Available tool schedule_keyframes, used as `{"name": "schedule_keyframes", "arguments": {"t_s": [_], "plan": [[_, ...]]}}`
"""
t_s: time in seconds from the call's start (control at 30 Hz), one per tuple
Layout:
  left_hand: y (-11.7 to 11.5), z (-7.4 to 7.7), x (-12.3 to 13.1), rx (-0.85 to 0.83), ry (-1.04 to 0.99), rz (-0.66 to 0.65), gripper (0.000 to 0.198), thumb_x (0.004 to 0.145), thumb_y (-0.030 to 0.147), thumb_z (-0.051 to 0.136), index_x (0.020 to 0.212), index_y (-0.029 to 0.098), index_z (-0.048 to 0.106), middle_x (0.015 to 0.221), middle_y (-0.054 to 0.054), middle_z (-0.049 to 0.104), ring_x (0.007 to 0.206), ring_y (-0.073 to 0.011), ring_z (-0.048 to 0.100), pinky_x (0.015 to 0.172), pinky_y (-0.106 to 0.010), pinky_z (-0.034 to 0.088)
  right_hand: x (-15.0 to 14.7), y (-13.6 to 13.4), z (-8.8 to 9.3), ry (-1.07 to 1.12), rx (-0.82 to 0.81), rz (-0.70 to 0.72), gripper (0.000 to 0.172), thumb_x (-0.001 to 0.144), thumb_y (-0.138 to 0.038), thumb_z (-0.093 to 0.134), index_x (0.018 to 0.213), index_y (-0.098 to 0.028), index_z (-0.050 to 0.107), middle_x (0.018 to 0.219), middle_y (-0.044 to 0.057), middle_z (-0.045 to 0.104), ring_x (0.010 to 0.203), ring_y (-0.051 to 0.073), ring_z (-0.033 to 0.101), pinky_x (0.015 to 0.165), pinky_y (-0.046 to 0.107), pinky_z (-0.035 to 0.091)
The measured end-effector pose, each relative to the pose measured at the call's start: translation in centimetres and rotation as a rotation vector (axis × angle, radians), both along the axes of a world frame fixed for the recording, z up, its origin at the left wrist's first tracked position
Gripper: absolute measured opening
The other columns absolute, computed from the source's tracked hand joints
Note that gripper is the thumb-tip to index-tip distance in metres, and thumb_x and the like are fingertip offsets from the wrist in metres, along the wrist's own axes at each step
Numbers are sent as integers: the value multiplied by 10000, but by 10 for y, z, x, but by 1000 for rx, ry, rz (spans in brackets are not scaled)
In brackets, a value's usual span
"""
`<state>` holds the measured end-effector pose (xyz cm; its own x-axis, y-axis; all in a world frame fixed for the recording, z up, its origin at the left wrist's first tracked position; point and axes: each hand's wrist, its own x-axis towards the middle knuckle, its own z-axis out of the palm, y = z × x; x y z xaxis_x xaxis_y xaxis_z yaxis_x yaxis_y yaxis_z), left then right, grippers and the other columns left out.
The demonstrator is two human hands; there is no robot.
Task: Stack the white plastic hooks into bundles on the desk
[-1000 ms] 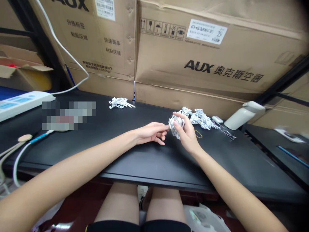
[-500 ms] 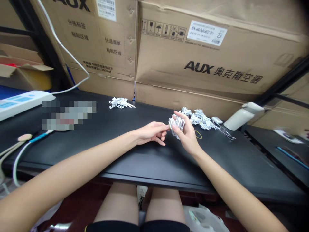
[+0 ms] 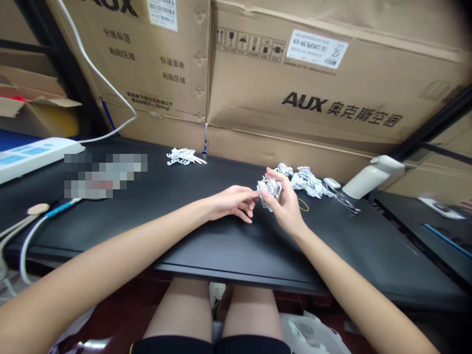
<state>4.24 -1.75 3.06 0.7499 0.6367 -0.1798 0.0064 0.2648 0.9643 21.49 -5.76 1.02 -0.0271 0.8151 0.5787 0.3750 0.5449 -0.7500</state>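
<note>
My right hand [image 3: 285,206] is closed round a bundle of small white wire pieces [image 3: 268,187], held just above the black table [image 3: 228,246]. My left hand [image 3: 233,202] reaches in from the left, its thumb and forefinger pinched at the bundle's left edge. Just behind my right hand lies a loose pile of the same white pieces [image 3: 308,181]. A yellow rubber band [image 3: 303,205] lies on the table beside my right wrist. A smaller bunch of white pieces [image 3: 183,157] sits further back on the left.
Large AUX cardboard boxes [image 3: 313,88] stand along the table's back edge. A white dispenser-like object [image 3: 372,175] lies at the right. A white power strip [image 3: 33,155] and white cables [image 3: 33,231] are at the left. My knees show under the front edge.
Almost nothing: both hands stay at the bundle, with only slight finger movement on it.
</note>
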Motion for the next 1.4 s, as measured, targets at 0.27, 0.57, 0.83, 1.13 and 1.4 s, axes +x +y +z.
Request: {"name": "schedule_keyframes", "arguments": {"t_s": [0.27,0.57,0.83,1.13,1.4], "plan": [[0,-1,0,36,7,2,373,717,481,686,756,145,529,626,30,531,551,-90,560,626,-308,551,1,1,-2,-23,24,-6,483,832,-394,614,1271,-258,466,1383,93,453,1286,252,433,1080,461,350],[1,-4,1,115,6,37,380,713,499,678,750,148,536,628,37,518,535,-68,537,590,-251,509,0,2,-1,-16,62,-11,415,833,-380,612,1215,-256,506,1358,85,487,1265,242,459,1090,458,339],[1,-6,3,133,-22,75,350,744,461,663,709,139,530,617,30,503,548,-74,527,591,-250,502,-1,1,0,22,51,-14,428,821,-361,631,1218,-259,505,1355,83,489,1229,250,496,1052,462,386],[0,-3,2,114,3,92,332,734,436,669,681,136,536,629,17,522,554,-79,530,596,-246,493,-3,0,0,24,39,-13,436,820,-370,632,1217,-240,506,1323,100,510,1182,250,535,1016,443,424],[1,-4,3,63,-19,119,281,756,405,633,730,128,598,688,-15,590,565,-91,553,609,-260,499,-3,-1,1,-6,13,-26,436,816,-399,628,1207,-243,515,1272,90,544,1127,243,571,981,429,456]]}}
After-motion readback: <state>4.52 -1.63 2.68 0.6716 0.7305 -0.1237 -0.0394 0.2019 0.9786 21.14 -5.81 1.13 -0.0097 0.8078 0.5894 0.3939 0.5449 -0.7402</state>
